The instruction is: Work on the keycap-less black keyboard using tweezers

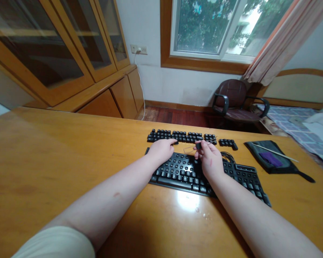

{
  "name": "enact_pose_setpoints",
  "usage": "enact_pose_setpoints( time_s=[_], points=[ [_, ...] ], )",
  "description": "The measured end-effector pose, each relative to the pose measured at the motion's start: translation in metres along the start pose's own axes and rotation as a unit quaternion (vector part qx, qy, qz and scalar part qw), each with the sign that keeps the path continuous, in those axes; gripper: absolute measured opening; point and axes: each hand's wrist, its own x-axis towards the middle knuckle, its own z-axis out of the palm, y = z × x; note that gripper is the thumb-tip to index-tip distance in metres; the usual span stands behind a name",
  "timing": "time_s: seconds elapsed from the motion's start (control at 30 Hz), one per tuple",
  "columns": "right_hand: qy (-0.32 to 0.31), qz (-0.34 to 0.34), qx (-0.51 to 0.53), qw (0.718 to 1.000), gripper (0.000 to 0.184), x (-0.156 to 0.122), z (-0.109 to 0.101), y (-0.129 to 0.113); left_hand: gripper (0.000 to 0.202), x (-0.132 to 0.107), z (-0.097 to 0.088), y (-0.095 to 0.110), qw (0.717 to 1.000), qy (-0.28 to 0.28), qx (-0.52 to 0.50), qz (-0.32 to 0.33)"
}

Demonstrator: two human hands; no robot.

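Observation:
My left hand (160, 152) is over the keyboard's upper left edge, its fingers closed at a small black keycap (176, 143); its thumb is mostly hidden. My right hand (211, 159) pinches a wire keycap puller (198, 146) by its black middle, with thin wire loops sticking out to both sides. Beneath both hands lies a black keyboard (174, 182). Bare switches show in its upper rows, while keycaps still sit on the lower rows. Removed keycaps (179, 137) stand in rows just beyond the keyboard.
Right of the keyboard lies a dark pouch (266, 166) with a purple cloth (271, 159) and a thin stick (274, 152) on it. A coiled cable (228, 156) rests behind the keyboard. Past the wooden table (70, 154) stand an office chair (233, 100) and a bed.

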Motion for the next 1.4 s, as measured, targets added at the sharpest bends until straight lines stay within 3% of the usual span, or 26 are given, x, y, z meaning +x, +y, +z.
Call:
enact_pose_setpoints(
  time_s=[0.23,0.57,0.9,1.13,1.4],
  points=[
    [0.000,0.003,-0.008,1.000,0.035,-0.0004,0.0011,-0.0021,0.035,0.0014,0.0016,-0.0002,0.998,-0.051,0.014,0.014],
    [-0.001,0.001,-0.003,1.000,0.033,-0.0001,0.0003,-0.0011,0.042,-0.0008,0.0008,0.0009,0.999,-0.021,0.017,0.018],
    [-0.004,0.004,0.004,1.000,0.031,-0.0001,0.0001,-0.0008,0.037,0.0003,0.0008,0.0001,0.999,-0.027,0.019,0.030],
    [-0.005,0.004,-0.001,1.000,0.033,0.0002,0.0003,-0.0004,0.030,0.0010,0.0028,-0.0007,1.000,0.001,0.015,0.027],
    [-0.004,0.009,0.005,1.000,0.032,0.0001,0.0007,-0.0022,0.024,0.0036,0.0036,-0.0026,0.999,-0.019,0.003,0.036]
  ],
)
